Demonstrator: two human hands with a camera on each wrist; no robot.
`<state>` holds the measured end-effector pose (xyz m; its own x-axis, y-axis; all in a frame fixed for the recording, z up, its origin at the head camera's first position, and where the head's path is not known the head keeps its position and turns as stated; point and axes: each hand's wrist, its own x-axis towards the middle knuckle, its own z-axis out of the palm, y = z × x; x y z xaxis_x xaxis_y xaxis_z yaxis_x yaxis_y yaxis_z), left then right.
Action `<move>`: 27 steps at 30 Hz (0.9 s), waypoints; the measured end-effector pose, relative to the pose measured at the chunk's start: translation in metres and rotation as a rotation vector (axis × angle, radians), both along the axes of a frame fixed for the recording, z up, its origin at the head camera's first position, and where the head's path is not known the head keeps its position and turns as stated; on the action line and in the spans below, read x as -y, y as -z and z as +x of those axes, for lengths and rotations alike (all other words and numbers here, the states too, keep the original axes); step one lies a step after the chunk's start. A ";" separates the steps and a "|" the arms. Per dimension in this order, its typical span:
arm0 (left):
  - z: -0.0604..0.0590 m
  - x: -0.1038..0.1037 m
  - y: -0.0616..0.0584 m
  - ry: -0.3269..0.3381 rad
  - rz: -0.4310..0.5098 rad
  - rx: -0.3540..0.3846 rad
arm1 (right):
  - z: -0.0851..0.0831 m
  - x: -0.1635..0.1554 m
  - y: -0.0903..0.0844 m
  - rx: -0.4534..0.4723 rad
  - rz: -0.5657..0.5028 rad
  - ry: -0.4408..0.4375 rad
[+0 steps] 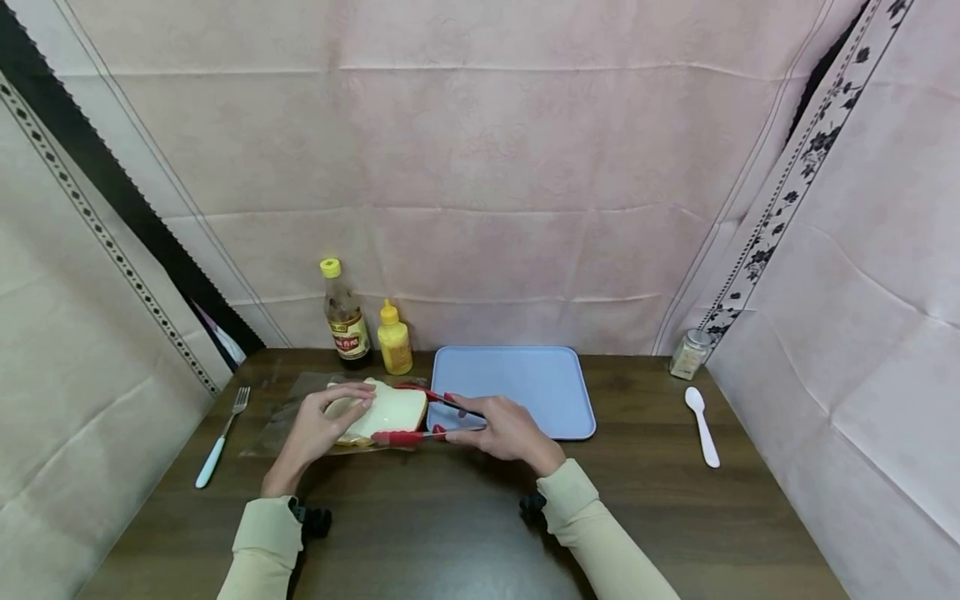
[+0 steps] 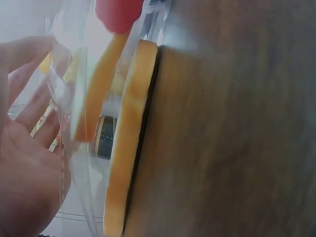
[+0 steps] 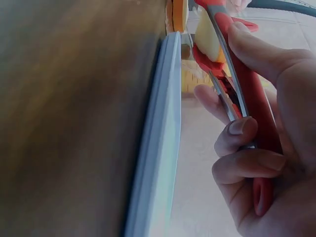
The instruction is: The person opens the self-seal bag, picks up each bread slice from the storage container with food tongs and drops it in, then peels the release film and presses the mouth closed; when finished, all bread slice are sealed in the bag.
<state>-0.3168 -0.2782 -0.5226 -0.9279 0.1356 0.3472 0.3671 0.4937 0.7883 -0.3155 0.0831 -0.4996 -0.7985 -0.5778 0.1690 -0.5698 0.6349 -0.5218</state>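
My left hand [image 1: 318,425] is over a clear plastic bag [image 1: 281,421] and pinches its film between thumb and fingers; in the left wrist view the film stretches across the fingers [image 2: 42,111]. My right hand [image 1: 502,429] grips red-handled tongs [image 3: 249,89]. Their red tips [image 1: 397,438] lie on opposite edges of a white slice of bread [image 1: 397,410]. Seen from the left wrist, this slice [image 2: 101,89] is tilted and raised above another bread slice [image 2: 131,133] low in the bag near the table. How far the upper slice is inside the bag I cannot tell.
A blue tray [image 1: 513,383] lies right of the bag. Behind stand a dark sauce bottle [image 1: 347,325] and a yellow squeeze bottle [image 1: 393,342]. A fork [image 1: 222,437] lies far left. At the right are a shaker jar [image 1: 690,354] and a white spoon [image 1: 702,427].
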 end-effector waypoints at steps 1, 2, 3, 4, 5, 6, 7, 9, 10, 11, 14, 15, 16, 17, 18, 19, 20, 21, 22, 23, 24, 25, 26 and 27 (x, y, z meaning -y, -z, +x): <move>0.000 0.000 0.000 0.001 0.006 -0.005 | -0.002 0.003 -0.002 -0.004 0.002 -0.004; 0.000 0.001 0.000 0.000 0.009 -0.009 | -0.004 0.007 -0.004 -0.010 0.003 -0.009; -0.001 0.001 0.000 -0.002 0.011 -0.010 | -0.005 0.011 -0.005 -0.013 0.007 -0.015; -0.001 0.001 0.000 -0.006 0.010 -0.010 | -0.006 0.015 -0.006 -0.018 0.010 -0.022; 0.000 0.002 -0.001 -0.009 0.010 -0.009 | -0.007 0.020 -0.007 -0.020 0.016 -0.029; 0.000 0.002 0.000 -0.013 0.010 -0.008 | -0.008 0.024 -0.008 -0.022 0.023 -0.038; 0.000 0.002 0.000 -0.019 0.008 -0.006 | -0.009 0.027 -0.008 -0.024 0.030 -0.046; 0.001 0.002 -0.001 -0.022 0.005 -0.002 | -0.010 0.035 -0.009 -0.018 0.048 -0.057; 0.001 0.002 -0.001 -0.024 0.004 0.001 | -0.011 0.039 -0.009 -0.017 0.056 -0.061; 0.001 0.002 -0.001 -0.024 0.006 0.001 | -0.011 0.042 -0.008 -0.014 0.062 -0.061; 0.002 0.002 -0.001 -0.022 0.011 -0.002 | -0.013 0.051 -0.008 -0.007 0.081 -0.055; 0.002 0.001 -0.001 -0.021 0.016 -0.002 | -0.014 0.054 -0.008 -0.004 0.085 -0.051; 0.002 0.001 -0.001 -0.018 0.019 -0.003 | -0.014 0.055 -0.008 0.003 0.086 -0.047; 0.002 0.001 -0.001 -0.019 0.019 -0.006 | -0.015 0.057 -0.008 0.009 0.087 -0.041; 0.002 0.001 -0.001 -0.019 0.019 -0.008 | -0.015 0.058 -0.008 0.014 0.091 -0.035; 0.002 0.001 -0.001 -0.023 0.016 -0.010 | -0.015 0.059 -0.008 0.020 0.094 -0.027; 0.001 0.001 -0.002 -0.025 0.015 -0.011 | -0.015 0.059 -0.008 0.025 0.095 -0.020; 0.001 0.001 -0.002 -0.026 0.010 -0.015 | -0.016 0.059 -0.009 0.029 0.096 -0.014; 0.001 0.001 -0.002 -0.030 0.006 -0.016 | -0.016 0.059 -0.009 0.034 0.094 -0.009; 0.000 0.001 -0.003 -0.035 0.000 -0.019 | -0.016 0.060 -0.010 0.038 0.090 -0.005; 0.000 0.001 -0.003 -0.033 0.002 -0.019 | -0.016 0.060 -0.010 0.043 0.083 -0.003; -0.001 0.001 -0.003 -0.034 -0.002 -0.020 | -0.017 0.060 -0.010 0.047 0.073 -0.006; -0.001 0.001 -0.003 -0.032 -0.004 -0.020 | -0.018 0.061 -0.010 0.053 0.062 -0.009; -0.001 0.001 -0.004 -0.032 -0.008 -0.020 | -0.018 0.062 -0.009 0.058 0.051 -0.013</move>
<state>-0.3176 -0.2795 -0.5187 -0.9245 0.1093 0.3651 0.3672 0.5119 0.7766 -0.3336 0.0214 -0.4903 -0.7986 -0.5947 0.0924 -0.5477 0.6545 -0.5212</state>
